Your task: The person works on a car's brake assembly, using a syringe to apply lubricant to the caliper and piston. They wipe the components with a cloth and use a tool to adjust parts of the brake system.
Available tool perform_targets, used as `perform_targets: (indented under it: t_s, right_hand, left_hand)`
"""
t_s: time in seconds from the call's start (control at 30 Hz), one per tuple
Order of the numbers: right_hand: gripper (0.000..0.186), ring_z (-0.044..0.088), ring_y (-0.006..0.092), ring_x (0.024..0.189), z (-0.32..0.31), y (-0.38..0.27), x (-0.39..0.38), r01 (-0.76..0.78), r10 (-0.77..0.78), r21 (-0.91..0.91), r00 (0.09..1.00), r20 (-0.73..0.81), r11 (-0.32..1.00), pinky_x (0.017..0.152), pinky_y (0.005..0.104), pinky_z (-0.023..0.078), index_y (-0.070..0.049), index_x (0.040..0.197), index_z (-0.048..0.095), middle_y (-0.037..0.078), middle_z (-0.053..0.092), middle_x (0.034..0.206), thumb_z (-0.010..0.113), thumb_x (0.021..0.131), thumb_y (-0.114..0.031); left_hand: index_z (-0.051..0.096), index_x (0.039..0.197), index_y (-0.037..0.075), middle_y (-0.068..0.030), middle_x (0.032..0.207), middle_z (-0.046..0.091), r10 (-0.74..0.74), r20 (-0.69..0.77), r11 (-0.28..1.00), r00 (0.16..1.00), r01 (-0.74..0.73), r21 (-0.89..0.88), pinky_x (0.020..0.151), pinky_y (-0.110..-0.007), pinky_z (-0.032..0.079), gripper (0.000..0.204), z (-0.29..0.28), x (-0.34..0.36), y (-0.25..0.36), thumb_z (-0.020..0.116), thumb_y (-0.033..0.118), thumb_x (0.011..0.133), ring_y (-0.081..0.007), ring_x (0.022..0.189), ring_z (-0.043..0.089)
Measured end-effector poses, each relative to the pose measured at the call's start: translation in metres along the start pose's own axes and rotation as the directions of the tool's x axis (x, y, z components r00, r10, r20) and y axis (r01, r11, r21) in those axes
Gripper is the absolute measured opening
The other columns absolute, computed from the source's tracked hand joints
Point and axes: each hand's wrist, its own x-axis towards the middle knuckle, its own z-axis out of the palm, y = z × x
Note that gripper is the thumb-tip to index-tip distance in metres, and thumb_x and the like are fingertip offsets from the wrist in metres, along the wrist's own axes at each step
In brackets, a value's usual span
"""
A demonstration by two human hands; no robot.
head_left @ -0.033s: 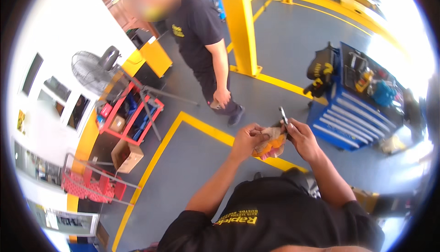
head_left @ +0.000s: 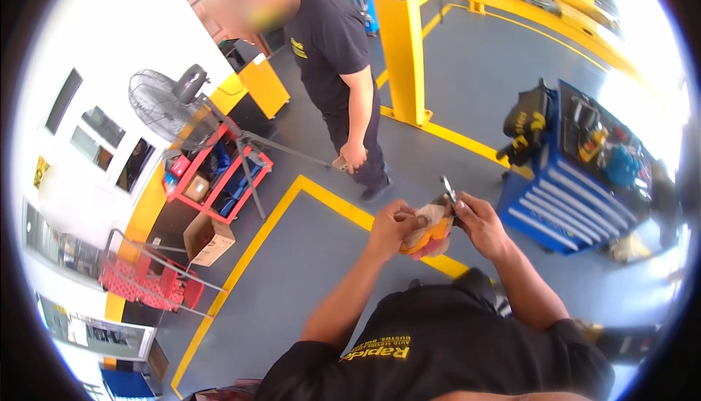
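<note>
My left hand [head_left: 394,232] is closed with its fingertips pinching a crumpled rag [head_left: 425,234] of beige, orange and pink cloth. Beside it, my right hand [head_left: 480,223] grips a slim metal tool [head_left: 447,186] between thumb and fingers. The tool's silver tip points up and away from me; its lower part is hidden by the hand and rag, so I cannot tell its exact kind. Rag and tool meet in front of my body, above the floor.
Ahead stands another person [head_left: 339,43] holding a small flat object. A blue tool cabinet [head_left: 562,200] is at right, a yellow lift post [head_left: 401,51] behind. Leftward are a tripod fan [head_left: 157,105], red cart [head_left: 212,207], cardboard box [head_left: 210,239] and red creeper-like frame [head_left: 146,278].
The surroundings have shifted slightly right and mostly down in the view. Both hands keep their hold on the rag and tool, with the tool's tip a little lower and farther left.
</note>
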Motion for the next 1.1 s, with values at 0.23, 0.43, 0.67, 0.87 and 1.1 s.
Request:
perform_targets:
  t_s: [0.23, 0.43, 0.67, 0.87, 1.1]
  right_hand:
    - [0.032, 0.060, 0.0151, 0.094, 0.026, -0.002, 0.090, -0.085, 0.075, 0.010, 0.930, 0.361, 0.996, 0.090, 0.0330, 0.050, 0.005, 0.113, 0.061, 0.008, 0.062, 0.104, 0.043, 0.110, -0.022]
    - [0.034, 0.058, 0.0160, 0.099, 0.019, -0.035, 0.141, -0.192, 0.140, 0.104, 0.916, 0.376, 0.976, 0.091, 0.0321, 0.048, 0.004, 0.119, 0.059, 0.006, 0.060, 0.104, 0.049, 0.108, -0.027]
    - [0.040, 0.058, 0.0160, 0.100, -0.056, -0.104, 0.196, -0.074, 0.018, 0.109, 0.896, 0.444, 0.991, 0.096, 0.0319, 0.047, 0.006, 0.125, 0.058, 0.006, 0.059, 0.106, 0.052, 0.106, -0.028]
    - [0.038, 0.058, 0.0144, 0.099, -0.114, -0.111, 0.238, -0.180, 0.138, 0.030, 0.840, 0.524, 0.983, 0.094, 0.0304, 0.048, 0.006, 0.122, 0.059, 0.006, 0.061, 0.105, 0.052, 0.106, -0.028]
    - [0.026, 0.061, 0.0144, 0.091, -0.178, -0.098, 0.268, 0.164, 0.108, -0.629, 0.923, 0.371, 0.760, 0.082, 0.0304, 0.052, 0.001, 0.111, 0.064, 0.006, 0.065, 0.095, 0.051, 0.105, -0.020]
  left_hand:
    - [0.063, 0.098, 0.001, 0.0004, 0.075, 0.060, 0.149, -0.401, 0.988, 0.904, -0.153, 0.022, 0.062, -0.026, 0.044, 0.024, -0.035, -0.009, -0.005, 0.058, 0.025, 0.103, -0.0073, 0.069, 0.052]
    - [0.052, 0.136, 0.008, -0.0086, 0.124, 0.062, 0.269, -0.175, 0.937, 0.947, -0.299, -0.180, 0.094, -0.033, 0.048, 0.039, -0.056, -0.008, 0.014, 0.060, 0.025, 0.101, -0.0195, 0.118, 0.058]
    - [0.039, 0.152, 0.008, -0.0147, 0.155, 0.044, 0.003, -0.319, 0.660, 0.948, -0.241, -0.712, 0.113, -0.048, 0.035, 0.063, -0.035, 0.072, -0.007, 0.047, 0.047, 0.103, -0.0293, 0.149, 0.030]
    - [0.050, 0.140, 0.003, -0.0118, 0.128, 0.063, 0.269, 0.036, 0.699, 0.962, -0.169, -0.695, 0.098, -0.040, 0.051, 0.050, 0.029, 0.149, 0.041, 0.049, 0.039, 0.106, -0.0238, 0.115, 0.064]
    - [0.050, 0.135, -0.003, -0.0117, 0.115, 0.066, -0.106, -0.389, 0.972, 0.915, 0.012, -0.236, 0.086, -0.030, 0.056, 0.047, 0.103, 0.181, 0.042, 0.068, 0.018, 0.097, -0.0170, 0.099, 0.066]
